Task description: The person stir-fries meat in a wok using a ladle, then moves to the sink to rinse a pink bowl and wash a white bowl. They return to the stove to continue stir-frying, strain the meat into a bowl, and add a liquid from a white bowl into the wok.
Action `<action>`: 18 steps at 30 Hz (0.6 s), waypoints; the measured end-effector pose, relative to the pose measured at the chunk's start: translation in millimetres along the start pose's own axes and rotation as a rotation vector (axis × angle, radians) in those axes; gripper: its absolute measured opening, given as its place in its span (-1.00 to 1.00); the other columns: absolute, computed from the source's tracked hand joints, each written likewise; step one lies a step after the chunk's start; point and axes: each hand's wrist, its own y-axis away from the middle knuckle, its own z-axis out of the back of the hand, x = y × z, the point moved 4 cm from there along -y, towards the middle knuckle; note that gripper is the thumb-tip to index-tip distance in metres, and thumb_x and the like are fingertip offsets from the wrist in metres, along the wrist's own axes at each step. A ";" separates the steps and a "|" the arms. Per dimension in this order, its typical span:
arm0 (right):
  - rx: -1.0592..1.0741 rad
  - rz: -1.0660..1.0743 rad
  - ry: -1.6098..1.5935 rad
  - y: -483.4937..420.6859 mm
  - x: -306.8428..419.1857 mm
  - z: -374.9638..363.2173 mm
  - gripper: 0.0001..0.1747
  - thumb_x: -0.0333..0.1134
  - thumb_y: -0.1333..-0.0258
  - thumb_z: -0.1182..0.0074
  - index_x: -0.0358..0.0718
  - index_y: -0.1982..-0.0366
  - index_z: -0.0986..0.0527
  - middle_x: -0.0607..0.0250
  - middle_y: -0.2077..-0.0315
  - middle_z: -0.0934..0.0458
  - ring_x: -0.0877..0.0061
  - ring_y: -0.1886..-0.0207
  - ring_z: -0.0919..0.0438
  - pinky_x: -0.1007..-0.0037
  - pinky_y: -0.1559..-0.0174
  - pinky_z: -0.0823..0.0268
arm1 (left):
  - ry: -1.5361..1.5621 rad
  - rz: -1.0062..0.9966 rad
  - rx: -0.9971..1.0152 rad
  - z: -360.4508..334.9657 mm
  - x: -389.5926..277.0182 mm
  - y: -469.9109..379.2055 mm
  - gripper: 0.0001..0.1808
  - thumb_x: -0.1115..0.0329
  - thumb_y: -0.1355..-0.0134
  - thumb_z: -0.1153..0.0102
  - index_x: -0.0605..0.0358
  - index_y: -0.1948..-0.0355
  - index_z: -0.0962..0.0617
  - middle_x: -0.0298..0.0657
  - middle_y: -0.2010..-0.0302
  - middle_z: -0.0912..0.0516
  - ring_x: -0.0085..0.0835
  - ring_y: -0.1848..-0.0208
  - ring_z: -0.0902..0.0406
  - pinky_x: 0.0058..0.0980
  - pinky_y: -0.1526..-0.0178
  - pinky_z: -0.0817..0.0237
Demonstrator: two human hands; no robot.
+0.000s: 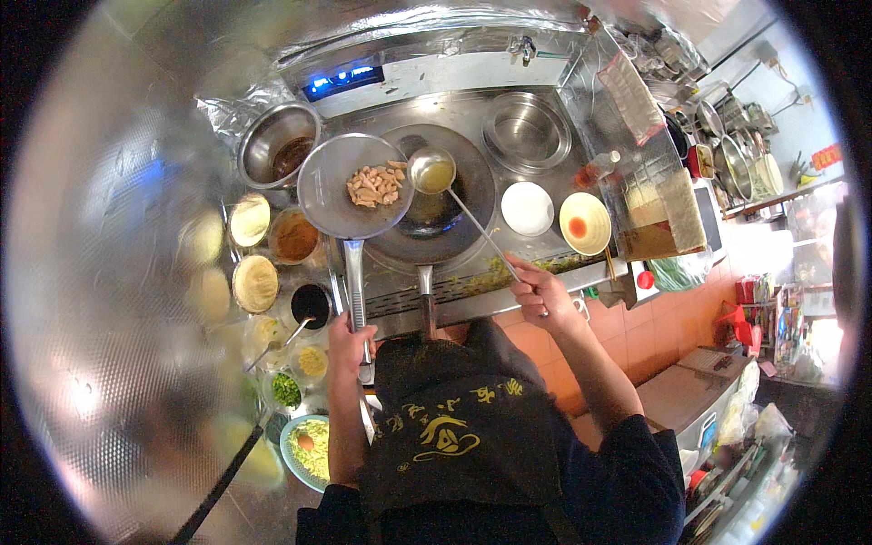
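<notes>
My left hand [350, 344] grips the metal handle of a round strainer [320, 197], which holds a small pile of meat pieces [375, 184]. The strainer overlaps the left side of a dark wok [470, 231] on the stove. With my right hand [541, 293] I hold the long handle of a metal ladle [432, 170]; its bowl, with yellowish liquid in it, is over the wok beside the meat. The wok's own handle [427, 303] points toward me, untouched. Dark liquid or a dark sheen shows at the wok's bottom.
Left are a steel bowl [251, 122], seasoning containers [293, 236], a container of dark sauce [310, 306], chopped greens [286, 390] and a blue basket [289, 453] with an egg. Right stand a steel pan [526, 129], a white plate [527, 208], a yellow bowl [595, 225] and a bottle [598, 169].
</notes>
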 end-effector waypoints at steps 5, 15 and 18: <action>-0.141 0.192 0.561 -9.9 -1.8 -20.3 -0.48 -0.38 -0.36 0.13 -0.05 -0.34 -0.30 0.44 0.60 -0.31 0.72 0.70 -0.17 0.62 0.71 -0.05 | 0.032 0.014 0.078 -10.2 14.1 0.2 -0.67 0.57 -0.07 -0.24 0.25 0.14 -0.45 -0.24 0.60 -0.52 -0.49 0.73 -0.45 -0.47 0.71 -0.29; -0.322 0.516 0.976 -3.1 4.4 8.6 -0.49 -0.40 -0.32 0.07 -0.15 -0.30 -0.38 0.55 0.59 -0.35 0.75 0.57 -0.28 0.57 0.49 -0.22 | -0.019 -0.011 0.096 -21.6 -3.7 13.2 -0.68 0.59 -0.10 -0.19 0.29 0.11 -0.44 -0.25 0.66 -0.49 -0.46 0.76 -0.42 -0.46 0.73 -0.25; -0.334 0.493 0.845 -13.0 0.9 34.2 -0.50 -0.41 -0.32 0.07 -0.17 -0.29 -0.39 0.55 0.59 -0.34 0.76 0.56 -0.29 0.58 0.48 -0.23 | -0.049 0.028 0.063 -18.2 -4.5 6.8 -0.63 0.62 -0.10 -0.18 0.29 0.06 -0.43 -0.25 0.65 -0.47 -0.47 0.77 -0.41 -0.45 0.74 -0.24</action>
